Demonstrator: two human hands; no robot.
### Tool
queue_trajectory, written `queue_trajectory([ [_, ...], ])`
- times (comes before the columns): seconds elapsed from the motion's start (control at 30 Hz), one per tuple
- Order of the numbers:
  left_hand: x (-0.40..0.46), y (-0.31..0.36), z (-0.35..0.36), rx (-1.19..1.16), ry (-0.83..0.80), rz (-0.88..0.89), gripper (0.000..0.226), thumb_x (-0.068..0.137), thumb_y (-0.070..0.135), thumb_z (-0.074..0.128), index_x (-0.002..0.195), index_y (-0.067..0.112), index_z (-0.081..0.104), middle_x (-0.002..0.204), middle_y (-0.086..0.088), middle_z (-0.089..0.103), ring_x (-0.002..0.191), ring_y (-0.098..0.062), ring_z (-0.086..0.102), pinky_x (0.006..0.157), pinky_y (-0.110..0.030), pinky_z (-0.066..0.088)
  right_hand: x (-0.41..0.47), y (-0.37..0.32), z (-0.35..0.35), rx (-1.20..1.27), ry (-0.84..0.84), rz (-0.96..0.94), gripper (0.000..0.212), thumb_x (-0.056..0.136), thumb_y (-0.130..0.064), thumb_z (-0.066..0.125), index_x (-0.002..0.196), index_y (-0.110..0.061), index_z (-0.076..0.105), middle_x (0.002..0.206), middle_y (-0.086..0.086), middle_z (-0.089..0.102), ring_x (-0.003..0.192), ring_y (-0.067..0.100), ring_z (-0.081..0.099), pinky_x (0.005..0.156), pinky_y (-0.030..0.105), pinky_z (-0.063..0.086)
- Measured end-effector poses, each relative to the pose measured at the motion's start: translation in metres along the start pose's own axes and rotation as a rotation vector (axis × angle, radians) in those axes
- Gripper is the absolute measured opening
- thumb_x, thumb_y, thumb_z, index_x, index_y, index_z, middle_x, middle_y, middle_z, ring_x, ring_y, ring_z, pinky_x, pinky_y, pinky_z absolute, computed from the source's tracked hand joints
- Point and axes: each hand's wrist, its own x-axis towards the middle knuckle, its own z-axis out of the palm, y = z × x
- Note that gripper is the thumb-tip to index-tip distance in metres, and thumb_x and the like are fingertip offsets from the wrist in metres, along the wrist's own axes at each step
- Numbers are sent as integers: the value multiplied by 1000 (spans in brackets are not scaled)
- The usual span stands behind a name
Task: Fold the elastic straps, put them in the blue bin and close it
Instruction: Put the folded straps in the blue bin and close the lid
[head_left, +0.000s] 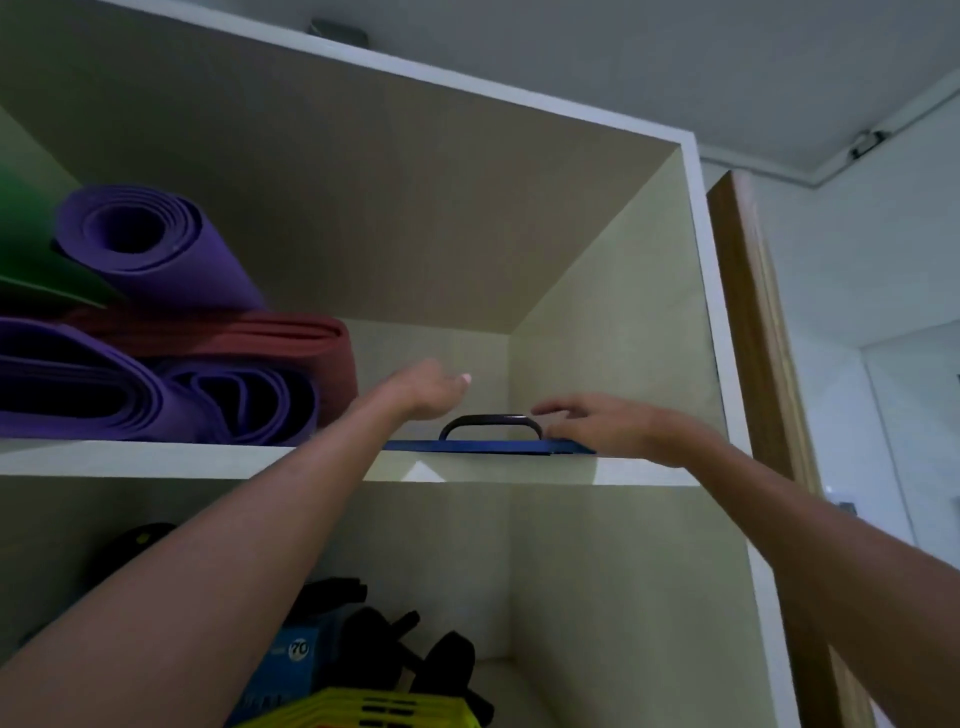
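both arms are reaching up from below to the upper shelf (156, 457), where the blue bin (488, 447) with its dark handle (491, 422) is sitting at the front edge, the right hand (608, 426) spread loosely beside it and the left hand (431, 389) hovering unclenched just behind, rolled mats (156, 244) lying farther left.

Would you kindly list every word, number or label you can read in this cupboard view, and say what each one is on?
"70": white figures in a dark round badge on the blue package on the lower shelf.
Other print on that package, left of the badge: too blurred to read.
Yoga mats, blue bin lid, yellow basket: no text visible.
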Motion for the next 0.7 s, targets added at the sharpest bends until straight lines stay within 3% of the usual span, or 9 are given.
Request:
queue_trajectory([
  [0.13, 1, 15, 11, 164, -179, -31, 64, 97, 51, 41, 139, 3, 41, 146, -14, 42, 133, -31, 40, 108, -40, 32, 12, 12, -7, 29, -8, 42, 60, 91, -34, 59, 147, -30, 38, 126, 2, 59, 119, 20, 49, 108, 38, 38],
  [0.23, 13, 14, 17, 222, -217, -72, 65, 94, 52, 47, 138, 4, 42, 139, -12, 46, 126, -29, 45, 100, -37, 39, 25, 2, -4, -114, 16, 102, 67, 88, -51, 60, 146, -21, 42, 127, -1, 57, 122, 22, 48, 106, 37, 37],
  [0.3, 20, 11, 21, 274, -263, -85, 63, 94, 55, 46, 133, 5, 48, 119, -8, 51, 110, -25, 51, 90, -33, 42, 33, -7, -4, -283, 0, 141, 63, 86, -64, 55, 128, -17, 58, 120, 2, 61, 110, 23, 56, 95, 37, 44],
  [0.33, 24, 10, 23, 312, -266, -81, 61, 93, 55, 46, 129, 5, 50, 112, -7, 51, 102, -24, 51, 87, -32, 42, 36, -12, -4, -333, -1, 162, 58, 86, -66, 54, 113, -15, 64, 103, 2, 61, 94, 22, 58, 82, 35, 47],
  [0.37, 27, 9, 24, 346, -249, -70, 59, 93, 54, 47, 126, 5, 53, 108, -7, 51, 98, -24, 51, 86, -32, 42, 39, -16, -3, -359, 1, 180, 54, 87, -66, 54, 96, -13, 63, 88, 2, 58, 81, 22, 55, 72, 32, 45],
  [0.43, 32, 6, 26, 371, -202, -67, 53, 94, 48, 50, 123, 5, 55, 105, -7, 54, 94, -24, 51, 87, -32, 42, 42, -22, -1, -411, 20, 214, 51, 89, -61, 55, 74, -13, 50, 81, 3, 51, 78, 24, 52, 71, 32, 43],
  [0.57, 31, 1, 30, 353, -154, -103, 55, 91, 49, 54, 127, 7, 55, 114, -10, 58, 105, -25, 54, 97, -34, 43, 42, -22, 13, -433, 121, 212, 45, 88, -56, 60, 89, -12, 52, 98, 6, 54, 92, 25, 53, 78, 33, 42],
  [0.7, 24, -4, 42, 285, -40, -117, 59, 96, 52, 39, 133, 7, 49, 139, -14, 50, 128, -30, 45, 110, -40, 33, 49, -8, 43, -128, 247, 135, 48, 90, -52, 55, 123, -18, 50, 125, 11, 56, 115, 29, 52, 99, 42, 44],
])
